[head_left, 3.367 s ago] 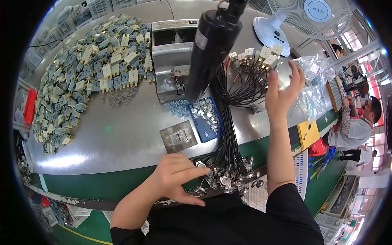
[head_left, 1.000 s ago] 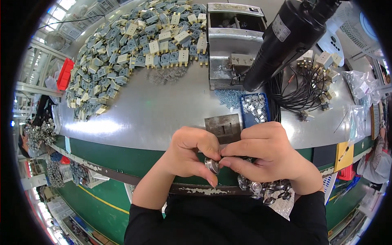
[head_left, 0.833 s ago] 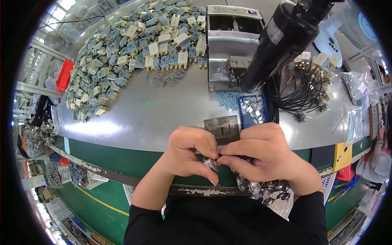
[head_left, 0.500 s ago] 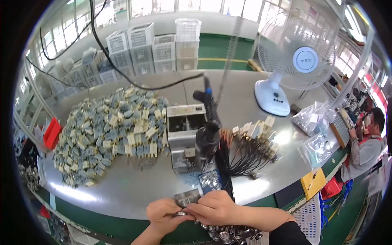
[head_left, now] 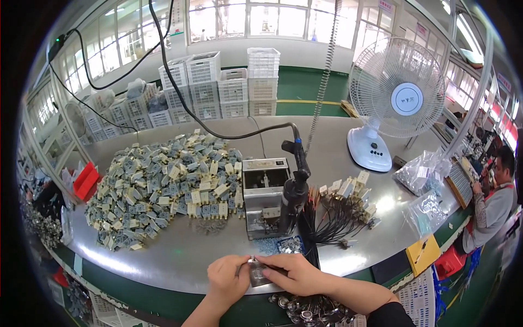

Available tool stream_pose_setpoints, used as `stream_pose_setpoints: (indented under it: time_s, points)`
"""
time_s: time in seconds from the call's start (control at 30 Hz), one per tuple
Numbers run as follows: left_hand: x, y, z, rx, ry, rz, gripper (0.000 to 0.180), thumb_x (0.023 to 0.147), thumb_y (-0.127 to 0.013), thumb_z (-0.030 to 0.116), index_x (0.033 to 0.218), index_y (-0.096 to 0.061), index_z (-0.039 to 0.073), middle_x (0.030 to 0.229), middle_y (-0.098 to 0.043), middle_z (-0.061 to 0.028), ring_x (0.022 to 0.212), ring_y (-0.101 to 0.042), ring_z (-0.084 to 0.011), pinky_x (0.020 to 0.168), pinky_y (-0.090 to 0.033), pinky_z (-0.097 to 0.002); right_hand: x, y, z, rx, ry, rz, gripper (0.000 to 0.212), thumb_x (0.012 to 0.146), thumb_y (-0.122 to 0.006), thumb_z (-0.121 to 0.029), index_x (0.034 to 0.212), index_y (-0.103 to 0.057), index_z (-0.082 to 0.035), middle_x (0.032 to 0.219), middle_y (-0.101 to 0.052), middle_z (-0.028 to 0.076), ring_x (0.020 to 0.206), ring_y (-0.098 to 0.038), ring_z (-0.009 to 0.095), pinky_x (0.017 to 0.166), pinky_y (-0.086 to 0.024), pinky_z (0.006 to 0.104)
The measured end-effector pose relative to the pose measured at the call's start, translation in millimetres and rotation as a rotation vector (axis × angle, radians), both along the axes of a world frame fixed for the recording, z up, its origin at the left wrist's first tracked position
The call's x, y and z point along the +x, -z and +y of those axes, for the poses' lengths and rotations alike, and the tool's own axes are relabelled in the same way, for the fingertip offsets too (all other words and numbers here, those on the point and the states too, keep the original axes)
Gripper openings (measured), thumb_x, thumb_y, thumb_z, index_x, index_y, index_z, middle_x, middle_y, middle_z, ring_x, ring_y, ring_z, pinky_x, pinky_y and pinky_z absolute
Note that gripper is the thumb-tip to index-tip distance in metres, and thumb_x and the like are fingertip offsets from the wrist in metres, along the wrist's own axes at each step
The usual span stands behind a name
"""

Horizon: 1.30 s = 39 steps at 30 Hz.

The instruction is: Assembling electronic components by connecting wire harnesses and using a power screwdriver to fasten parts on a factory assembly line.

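Observation:
At the front edge of the metal table, my left hand [head_left: 226, 277] and my right hand [head_left: 294, 273] meet, fingers closed. Their fingertips pinch a small silver metal part [head_left: 252, 261], mostly covered by the fingers. Below it, between the hands, is a flat grey metal plate [head_left: 258, 277], which my right thumb overlaps. Just beyond the hands sits a small blue tray [head_left: 291, 245] of tiny silver pieces. Behind it stands a boxy metal machine [head_left: 265, 182], with a black powered screwdriver [head_left: 295, 199] hanging upright at its right side.
A large heap of grey and cream switch-like blocks [head_left: 163, 188] covers the left. Black wires [head_left: 332, 226] and more blocks lie right of the machine, near a white fan [head_left: 370, 147]. Round metal parts [head_left: 308, 310] sit below the table edge. A person [head_left: 496, 201] works at far right.
The view has tilted up, so the table sits lower and further right. My hands have moved from in front of the metal plate to over it, with the small part at its far edge.

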<state>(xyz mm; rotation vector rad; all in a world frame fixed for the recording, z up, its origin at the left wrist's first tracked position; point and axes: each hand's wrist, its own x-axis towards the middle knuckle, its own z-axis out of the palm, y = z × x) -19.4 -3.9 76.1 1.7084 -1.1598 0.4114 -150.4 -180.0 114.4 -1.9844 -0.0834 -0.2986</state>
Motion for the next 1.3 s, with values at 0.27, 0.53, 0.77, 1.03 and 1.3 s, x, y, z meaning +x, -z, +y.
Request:
stream_pose_setpoints:
  time_s: [0.27, 0.53, 0.77, 1.03, 1.3]
  points:
    - [-3.5, -0.4, 6.7, 0.153, 0.376, 0.744, 0.02, 0.101, -0.063, 0.005, 0.118, -0.068, -0.003, 0.097, -0.077, -0.0147, 0.082, -0.075, -0.0262, 0.076, -0.06, -0.0379, -8.6, -8.0, -0.8, 0.066, 0.047, 0.083, 0.037, 0.105, -0.064, -0.012, 0.139, -0.066, 0.0, 0.096, -0.077, 0.018, 0.084, -0.076, 0.023, 0.078, -0.057, 0.0318]
    - [1.6, 34.9, 13.3, -0.292, 1.25, 1.965, 0.028, 0.112, -0.054, 0.015, 0.129, -0.061, -0.005, 0.098, -0.074, -0.0169, 0.082, -0.073, -0.027, 0.078, -0.059, -0.0374, -5.7, -9.8, -15.0, -0.018, -0.12, -0.046, 0.037, 0.102, -0.066, -0.008, 0.138, -0.068, 0.0, 0.098, -0.077, 0.018, 0.078, -0.073, 0.021, 0.075, -0.058, 0.031]
    - [-7.3, 4.8, 18.2, 0.153, 0.54, 1.105, 0.024, 0.099, -0.073, 0.004, 0.12, -0.067, -0.006, 0.103, -0.078, -0.0161, 0.091, -0.078, -0.0229, 0.079, -0.064, -0.0335, -12.5, -8.9, -2.4, -0.011, -0.137, 0.026, 0.042, 0.097, -0.071, -0.005, 0.138, -0.067, 0.004, 0.09, -0.074, 0.016, 0.075, -0.073, 0.021, 0.066, -0.055, 0.0313]
    - [-17.9, 2.6, 9.7, 0.106, 0.408, 0.878, 0.019, 0.1, -0.066, -0.007, 0.119, -0.064, -0.007, 0.103, -0.078, -0.0189, 0.092, -0.078, -0.0246, 0.08, -0.063, -0.0345, -6.3, 18.1, -4.2, 0.025, -0.094, -0.159, 0.05, 0.1, -0.059, 0.002, 0.15, -0.057, 0.0, 0.101, -0.073, 0.019, 0.085, -0.071, 0.028, 0.081, -0.057, 0.0354]
    - [-6.1, 12.6, 2.0, -0.069, 0.755, 1.162, 0.022, 0.102, -0.061, -0.01, 0.124, -0.057, -0.009, 0.113, -0.074, -0.022, 0.103, -0.077, -0.0284, 0.093, -0.064, -0.0422, -5.9, -3.6, -18.5, 0.055, -0.013, 0.069, 0.041, 0.096, -0.066, -0.004, 0.137, -0.069, -0.003, 0.08, -0.068, 0.011, 0.07, -0.067, 0.023, 0.068, -0.052, 0.0337]
